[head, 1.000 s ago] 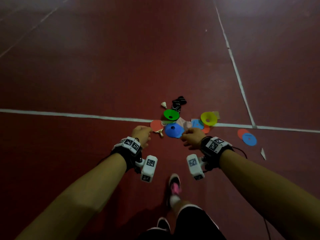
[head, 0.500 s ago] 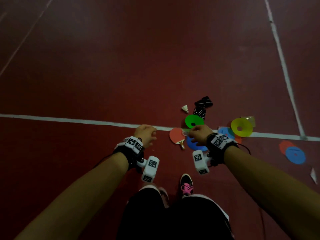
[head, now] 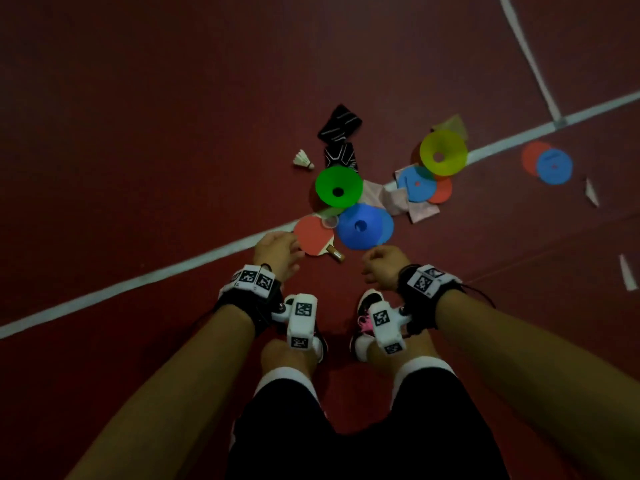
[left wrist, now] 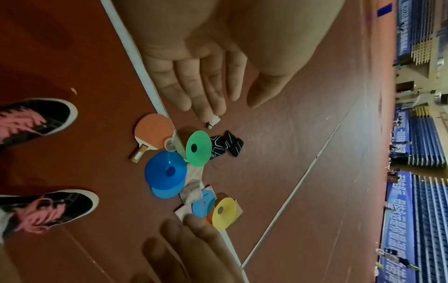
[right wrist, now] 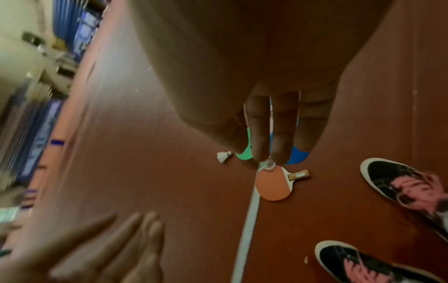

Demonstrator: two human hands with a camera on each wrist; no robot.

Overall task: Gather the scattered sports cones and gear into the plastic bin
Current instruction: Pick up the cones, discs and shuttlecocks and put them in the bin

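Your left hand [head: 277,252] hangs spread and empty just beside the red paddle [head: 313,235]; your right hand [head: 382,263] hovers loosely curled, holding nothing, near the blue cone [head: 360,226]. Both lie on the floor [head: 173,133]. No bin is in view. The cones look light, thin and flexible: pinch a rim. Take the stiff paddle by its handle.

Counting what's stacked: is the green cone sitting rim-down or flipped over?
Rim-down. The green cone has its wide rim on the floor and its small holed top facing up, overlapping the blue cone.
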